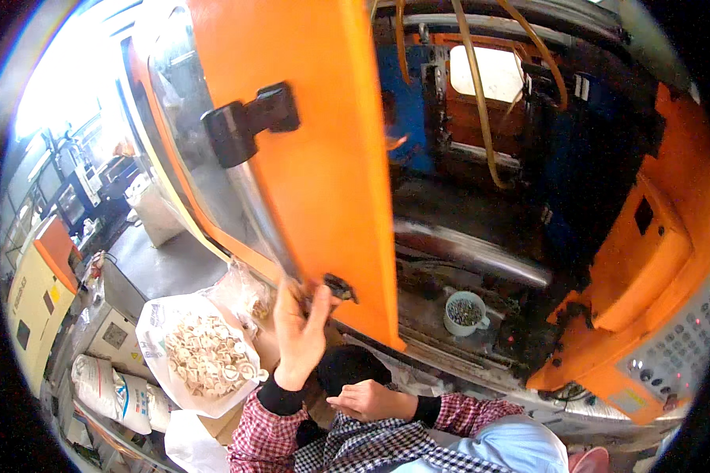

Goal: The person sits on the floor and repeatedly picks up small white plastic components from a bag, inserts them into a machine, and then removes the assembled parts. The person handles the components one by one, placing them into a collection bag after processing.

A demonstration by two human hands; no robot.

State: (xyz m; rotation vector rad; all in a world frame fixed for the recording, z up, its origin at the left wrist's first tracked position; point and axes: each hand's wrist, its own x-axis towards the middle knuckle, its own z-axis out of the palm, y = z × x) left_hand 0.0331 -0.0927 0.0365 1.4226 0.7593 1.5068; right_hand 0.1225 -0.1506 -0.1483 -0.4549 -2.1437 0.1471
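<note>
Near the bottom edge of the flat orange door [331, 173], the straight silver tubular handle [262, 209], slanted up-left, was gripped by the nearer, curled bare left hand [301, 335]; whether anything was held by the half-curled bare right hand [368, 400] could not be told.

Two sleeves show along the lower edge, both in a small red-and-white check. The left sleeve [259, 432] is at lower centre-left; the right sleeve [477, 411] lies at lower centre-right, its cloth creased. Each ends at the wrist in a plain black band: the left cuff [282, 398] and the right cuff [427, 410]. The left hand [300, 335] and right hand [375, 400] are bare. At bottom centre, a garment [363, 449] in black-and-white check covers the front, its squares bolder than those of the sleeves. Right of it is smooth, pale blue cloth [521, 445], rounded in outline. Whether it is trousers or an apron cannot be told.
</note>
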